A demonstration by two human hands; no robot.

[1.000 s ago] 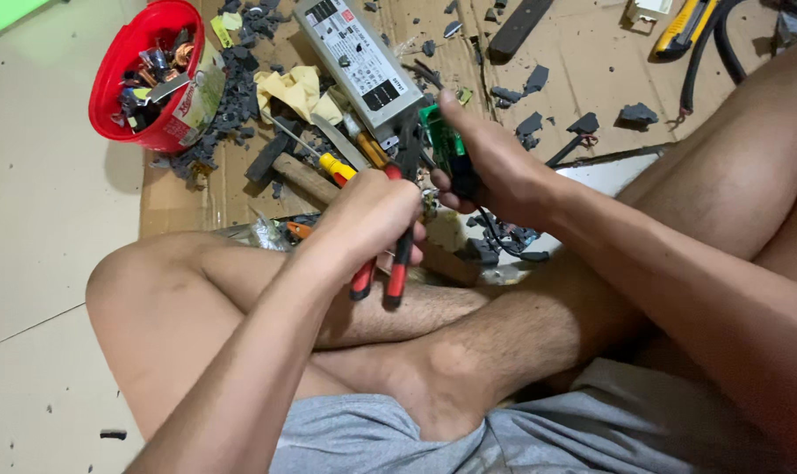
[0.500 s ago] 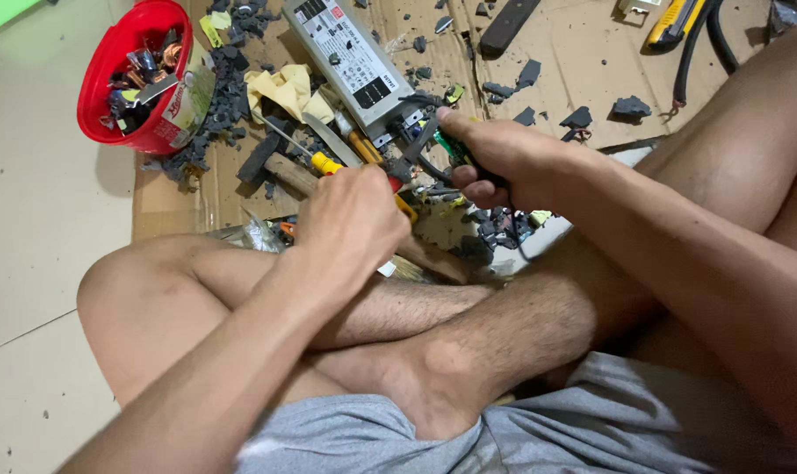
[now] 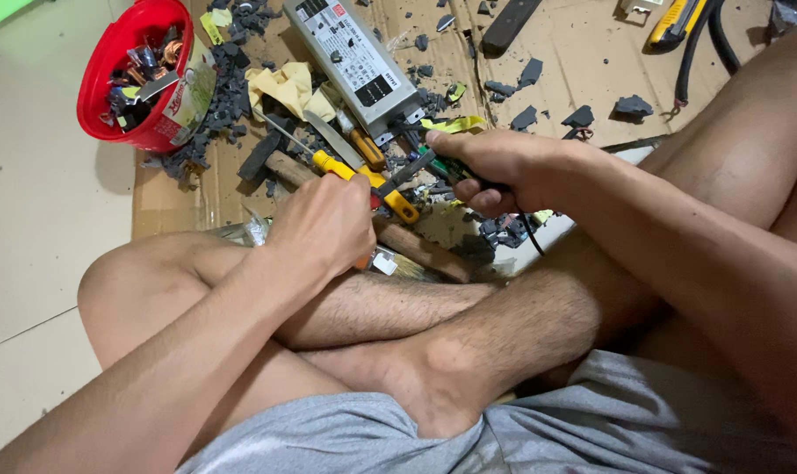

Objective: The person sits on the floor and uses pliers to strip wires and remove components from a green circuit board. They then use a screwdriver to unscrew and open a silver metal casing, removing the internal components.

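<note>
Head view: the camera is looking down at a person sitting cross-legged on a tiled floor (image 3: 29, 202), with both hands working over a sheet of cardboard (image 3: 583, 53).
Left hand: the left hand (image 3: 324, 224) is curling shut around a tool whose body it is hiding; only an orange tip is showing under the fist, so I cannot tell which tool it is.
Right hand: the right hand (image 3: 495, 167) is clamping on a small green circuit board (image 3: 442, 167), with the fingers folding over it and a thin black wire hanging from beneath the hand.
Between the hands: a yellow-handled screwdriver (image 3: 367, 180) is lying just beside the left hand's knuckles, its far end pointing toward the right hand.
Under the left hand: a wooden handle (image 3: 416, 246) is running from beneath the fist toward the right leg.
Beyond the hands: a grey metal power supply unit (image 3: 354, 61) is lying on the cardboard, near the right hand's fingertips.
Far from the left hand: a red bucket (image 3: 108, 61) is sitting well apart, up and to the left, holding scrap parts.
Around the hands: dark plastic fragments (image 3: 526, 75) are scattering over the cardboard.
Far from the right hand: a yellow utility knife (image 3: 675, 22) is lying well apart, at the top edge.
</note>
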